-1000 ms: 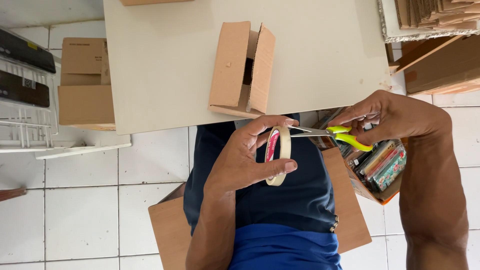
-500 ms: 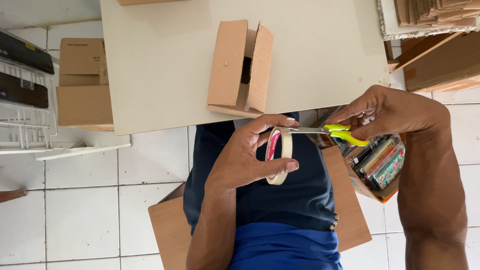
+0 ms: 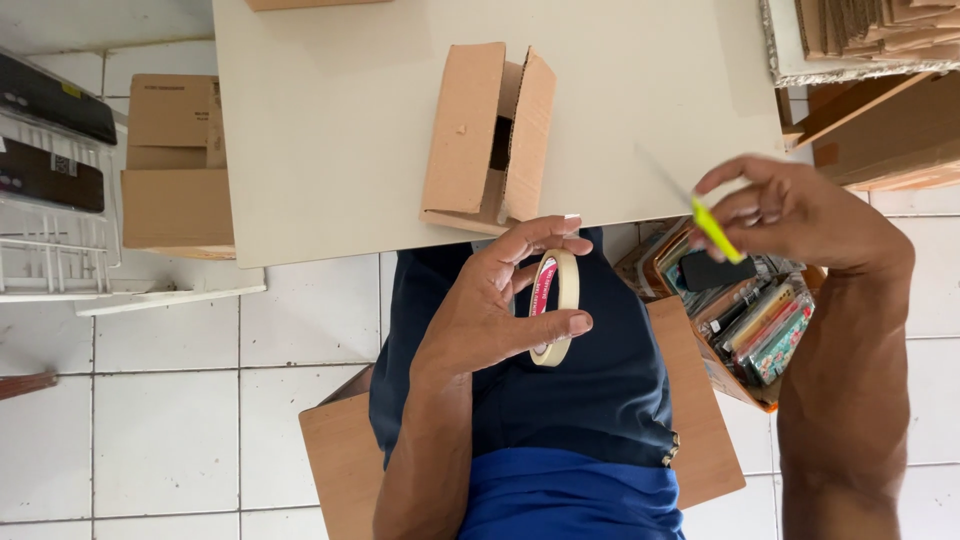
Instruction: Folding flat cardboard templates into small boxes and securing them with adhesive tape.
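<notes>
My left hand (image 3: 480, 310) holds a roll of pale masking tape (image 3: 556, 305) upright between thumb and fingers, just below the edge of the white table (image 3: 330, 130). My right hand (image 3: 800, 215) is off to the right, apart from the roll, and grips scissors with yellow-green handles (image 3: 715, 230). Their blades are blurred and point up-left over the table's corner. A small brown cardboard box (image 3: 470, 130) lies on its side on the table just above my left hand, with one end open.
A brown box of colourful packets and a dark phone (image 3: 760, 330) sits under my right hand. Cardboard boxes (image 3: 170, 160) and a white wire rack (image 3: 50, 240) stand at the left on the tiled floor. Flat cardboard (image 3: 870, 25) is stacked at top right.
My right hand has pulled the scissors away from the tape roll, to the right and slightly up. The left hand and the roll have stayed in place.
</notes>
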